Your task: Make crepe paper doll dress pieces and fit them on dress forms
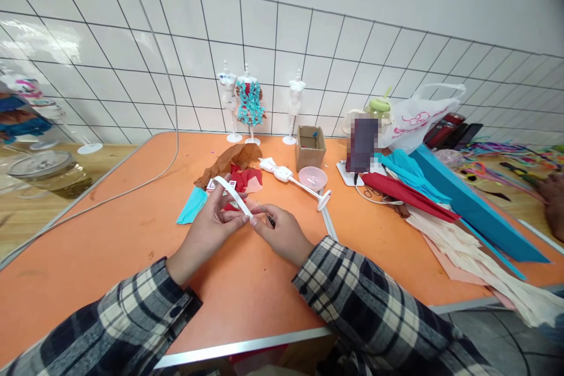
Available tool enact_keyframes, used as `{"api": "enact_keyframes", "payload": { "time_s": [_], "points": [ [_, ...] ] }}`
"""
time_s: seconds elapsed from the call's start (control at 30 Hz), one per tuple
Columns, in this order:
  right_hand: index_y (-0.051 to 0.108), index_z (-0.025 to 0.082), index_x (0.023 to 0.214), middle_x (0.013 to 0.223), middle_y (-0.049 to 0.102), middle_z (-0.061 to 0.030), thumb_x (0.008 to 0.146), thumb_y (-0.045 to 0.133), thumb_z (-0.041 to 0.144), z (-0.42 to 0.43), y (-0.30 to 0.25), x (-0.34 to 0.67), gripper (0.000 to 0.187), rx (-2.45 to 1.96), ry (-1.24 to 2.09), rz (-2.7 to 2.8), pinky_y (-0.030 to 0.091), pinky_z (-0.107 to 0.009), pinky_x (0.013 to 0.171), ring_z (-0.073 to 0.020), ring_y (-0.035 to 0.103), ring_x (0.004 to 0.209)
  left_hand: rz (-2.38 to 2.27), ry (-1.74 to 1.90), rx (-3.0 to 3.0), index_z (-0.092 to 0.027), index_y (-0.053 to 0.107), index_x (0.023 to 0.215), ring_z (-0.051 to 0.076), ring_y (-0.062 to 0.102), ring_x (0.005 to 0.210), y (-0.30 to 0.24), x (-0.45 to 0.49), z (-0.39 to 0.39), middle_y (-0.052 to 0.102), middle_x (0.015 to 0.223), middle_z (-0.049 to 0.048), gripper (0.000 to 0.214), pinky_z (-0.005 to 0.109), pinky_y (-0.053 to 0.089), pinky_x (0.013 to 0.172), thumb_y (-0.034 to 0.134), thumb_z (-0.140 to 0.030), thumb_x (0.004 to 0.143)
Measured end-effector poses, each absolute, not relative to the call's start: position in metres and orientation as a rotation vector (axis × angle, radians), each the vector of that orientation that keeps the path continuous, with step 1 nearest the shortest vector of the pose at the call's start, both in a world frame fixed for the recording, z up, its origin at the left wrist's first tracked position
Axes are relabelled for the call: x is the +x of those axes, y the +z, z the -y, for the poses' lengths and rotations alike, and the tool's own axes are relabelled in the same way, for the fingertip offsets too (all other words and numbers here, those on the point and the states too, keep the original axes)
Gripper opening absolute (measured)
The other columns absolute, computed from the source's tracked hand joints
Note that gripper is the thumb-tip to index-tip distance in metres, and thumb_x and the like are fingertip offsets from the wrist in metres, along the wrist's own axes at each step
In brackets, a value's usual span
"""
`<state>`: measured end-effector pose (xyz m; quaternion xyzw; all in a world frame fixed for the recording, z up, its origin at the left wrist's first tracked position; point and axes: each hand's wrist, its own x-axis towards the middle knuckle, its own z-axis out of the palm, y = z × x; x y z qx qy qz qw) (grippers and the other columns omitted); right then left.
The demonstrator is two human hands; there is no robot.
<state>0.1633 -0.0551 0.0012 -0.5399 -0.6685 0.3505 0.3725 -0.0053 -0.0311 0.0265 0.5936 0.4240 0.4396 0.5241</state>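
A narrow white strip (233, 195) arches between my two hands, above the orange table. My left hand (214, 217) is closed on it, with the strip passing over the fingers. Its lower end is pinched at the fingertips of my right hand (279, 232), which also grips a small dark pointed tool (269, 220) whose kind I cannot make out. Just beyond my left hand lie crumpled brown paper (233, 161), red crepe paper (242, 177) and a turquoise piece (192, 205). A white miniature dress form (282, 173) lies on its side past my hands.
Standing dress forms (294, 100) line the wall, one in a turquoise-and-red outfit (251, 103). A cardboard box (310, 150) and pink bowl (312, 177) stand nearby. Right are a phone on a stand (363, 144), paper rolls (476, 205) and another person's hand (554, 200). A cable (170, 82) crosses left.
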Motion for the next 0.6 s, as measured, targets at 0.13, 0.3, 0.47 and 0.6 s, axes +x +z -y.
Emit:
{"api": "enact_keyframes", "payload": {
  "time_s": [0.13,0.3,0.47,0.6],
  "points": [
    [0.065,0.021,0.084,0.054,0.039,0.0075,0.081,0.059,0.033,0.0557,-0.0012,0.1619,0.013,-1.402,0.858,1.710,0.028,-0.021,0.050,-0.0096,0.038,0.051,-0.977,1.026,1.456,-0.033,0.021,0.148,0.012,0.068,0.071,0.0246,-0.0053,0.0311,0.053,0.131,0.0086,0.095,0.028,0.056,0.070,0.076,-0.025,0.072],
    [0.064,0.021,0.079,0.053,0.034,0.0082,0.079,0.061,0.036,0.0533,-0.0049,0.1626,0.016,-1.393,0.900,1.663,0.024,-0.022,0.049,-0.0089,0.034,0.050,-0.964,1.020,1.502,-0.031,0.031,0.144,0.009,0.065,0.069,0.0216,-0.0072,0.0299,0.051,0.133,0.0089,0.081,0.025,0.054,0.066,0.073,-0.024,0.076],
    [0.062,0.018,0.076,0.053,0.029,0.0088,0.078,0.062,0.032,0.0513,-0.0039,0.1624,0.014,-1.262,1.087,1.573,0.022,-0.022,0.048,-0.0080,0.029,0.049,-0.972,1.007,1.468,-0.033,0.025,0.147,0.010,0.063,0.068,0.0194,-0.0089,0.0309,0.052,0.130,0.0081,0.087,0.029,0.055,0.070,0.073,-0.025,0.075],
    [0.058,0.018,0.072,0.053,0.030,0.0091,0.075,0.063,0.034,0.0512,-0.0023,0.1626,0.017,-1.184,1.269,1.445,0.024,-0.022,0.046,-0.0073,0.031,0.046,-0.938,0.990,1.448,-0.032,0.029,0.146,0.011,0.062,0.071,0.0238,-0.0083,0.0346,0.054,0.123,0.0064,0.085,0.030,0.055,0.070,0.074,-0.024,0.074]
  ]
}}
